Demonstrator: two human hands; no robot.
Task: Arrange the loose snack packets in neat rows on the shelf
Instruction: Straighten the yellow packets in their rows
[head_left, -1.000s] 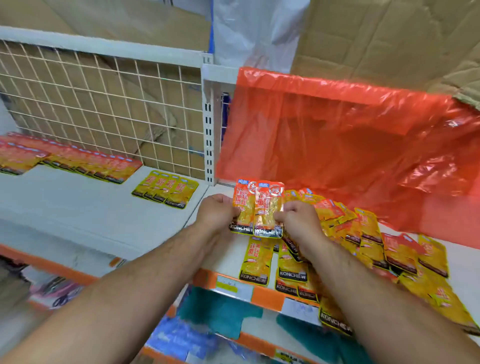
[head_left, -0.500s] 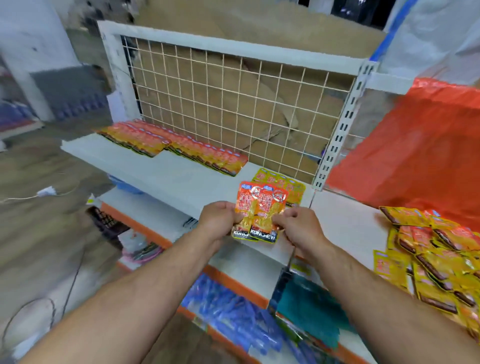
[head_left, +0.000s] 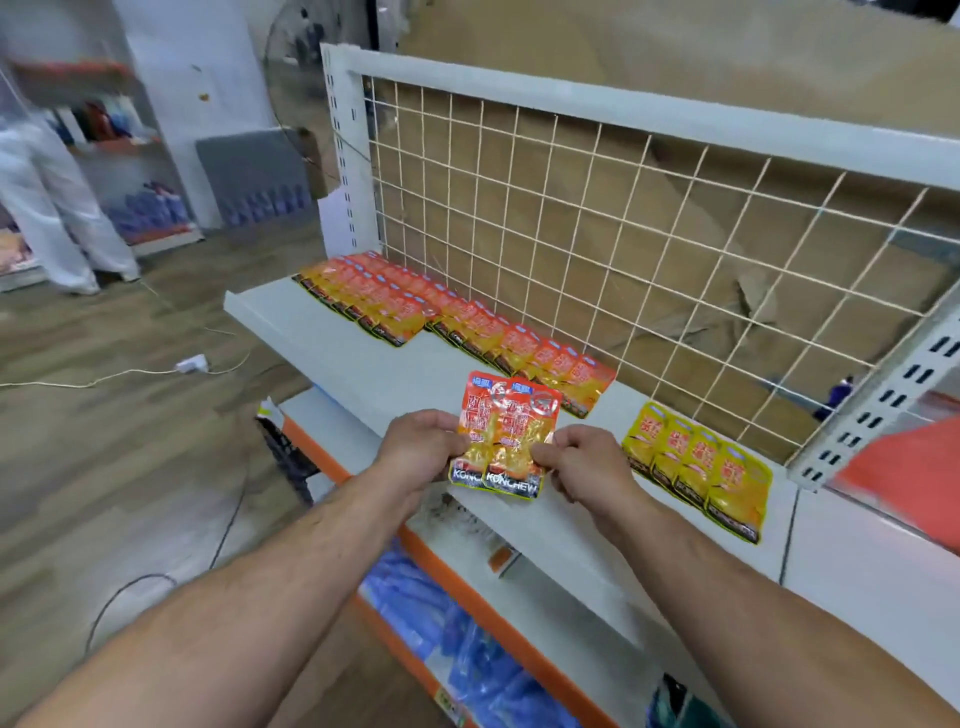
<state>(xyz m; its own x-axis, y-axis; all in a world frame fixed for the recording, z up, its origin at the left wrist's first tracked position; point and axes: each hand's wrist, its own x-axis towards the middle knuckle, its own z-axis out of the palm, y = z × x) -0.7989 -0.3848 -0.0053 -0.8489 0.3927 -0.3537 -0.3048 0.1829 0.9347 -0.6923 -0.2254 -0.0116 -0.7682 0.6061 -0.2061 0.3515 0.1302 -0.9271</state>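
Note:
I hold a small stack of orange snack packets (head_left: 506, 436) upright over the white shelf (head_left: 332, 358). My left hand (head_left: 421, 449) grips the stack's left edge and my right hand (head_left: 576, 462) pinches its right edge. Behind the stack, a long overlapping row of orange packets (head_left: 467, 325) lies along the wire grid back, running from the shelf's far left end towards the middle. A short row of several yellow packets (head_left: 698, 470) lies to the right of my right hand.
A white wire grid panel (head_left: 623, 223) backs the shelf, with cardboard behind it. An orange plastic bag (head_left: 904, 478) shows at the right edge. Blue packets (head_left: 467, 649) fill the lower shelf. A person in white (head_left: 47, 197) stands far left; cables and a power strip (head_left: 192, 364) lie on the floor.
My view has swung left, from the loose pile on the right shelf section to the left section with its rows. Both hands carried the stack along and hold it as before.

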